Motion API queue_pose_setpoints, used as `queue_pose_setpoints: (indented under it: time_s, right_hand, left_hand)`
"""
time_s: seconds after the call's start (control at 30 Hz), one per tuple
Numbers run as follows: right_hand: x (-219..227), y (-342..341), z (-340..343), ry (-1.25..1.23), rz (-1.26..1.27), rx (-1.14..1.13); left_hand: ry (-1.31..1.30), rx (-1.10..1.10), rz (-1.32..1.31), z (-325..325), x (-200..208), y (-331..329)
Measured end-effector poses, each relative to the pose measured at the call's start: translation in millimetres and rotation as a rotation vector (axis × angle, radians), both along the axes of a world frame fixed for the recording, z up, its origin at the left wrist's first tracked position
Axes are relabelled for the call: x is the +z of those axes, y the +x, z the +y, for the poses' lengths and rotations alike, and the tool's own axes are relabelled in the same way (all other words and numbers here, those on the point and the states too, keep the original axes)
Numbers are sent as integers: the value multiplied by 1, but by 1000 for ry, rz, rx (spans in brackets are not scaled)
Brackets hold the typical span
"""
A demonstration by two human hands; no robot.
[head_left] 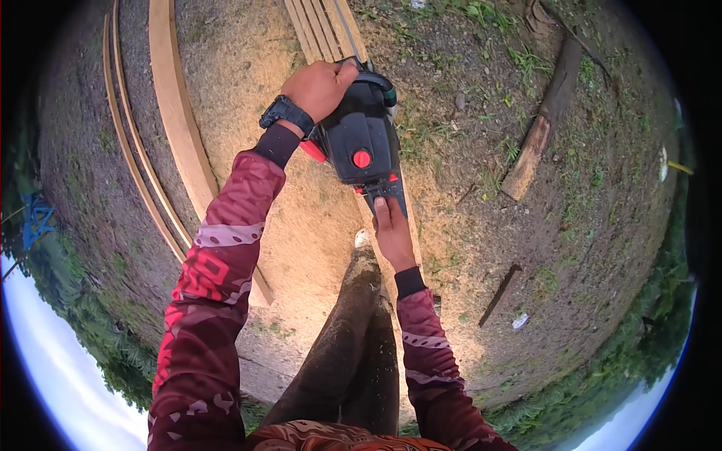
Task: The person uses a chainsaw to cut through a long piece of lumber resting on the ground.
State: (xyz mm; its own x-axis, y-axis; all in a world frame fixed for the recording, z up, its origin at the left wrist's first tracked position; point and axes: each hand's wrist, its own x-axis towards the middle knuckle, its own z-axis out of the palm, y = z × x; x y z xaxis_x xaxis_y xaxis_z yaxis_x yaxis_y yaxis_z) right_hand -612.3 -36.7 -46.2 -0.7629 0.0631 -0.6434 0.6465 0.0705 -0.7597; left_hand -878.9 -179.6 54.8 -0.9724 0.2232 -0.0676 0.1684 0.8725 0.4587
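Observation:
A black chainsaw (365, 135) with a red round knob on top is held in front of me over timber. My left hand (320, 89), with a dark watch on its wrist, is closed around the saw's front handle. My right hand (392, 234) grips the rear handle, thumb on top, its other fingers mostly hidden underneath. Beyond the saw, sawn boards (312, 26) lie side by side, pointing away from me. A dark narrow strip runs along their right side; whether it is the guide bar I cannot tell. Where the chain meets the wood is hidden.
A wide plank (177, 98) and thin wood strips (124, 128) lie to the left. Pale sawdust (308, 218) covers the ground around my legs (342, 331). At right are a partly stripped log (553, 105), a dark stick (500, 295) and a small white scrap (520, 322).

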Motion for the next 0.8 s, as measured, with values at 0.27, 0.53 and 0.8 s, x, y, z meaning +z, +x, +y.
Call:
queue_pose_setpoints:
  time_s: [0.27, 0.53, 0.8]
  right_hand:
    - [-6, -1, -7, -65, 86, -108]
    - [8, -39, -15, 2, 93, -64]
    - [7, -42, -14, -48, 45, -108]
  left_hand:
    - [4, 3, -36, -1, -3, -7]
    - [-70, -15, -67, -12, 5, -47]
    - [-71, -13, -82, -5, 9, -51]
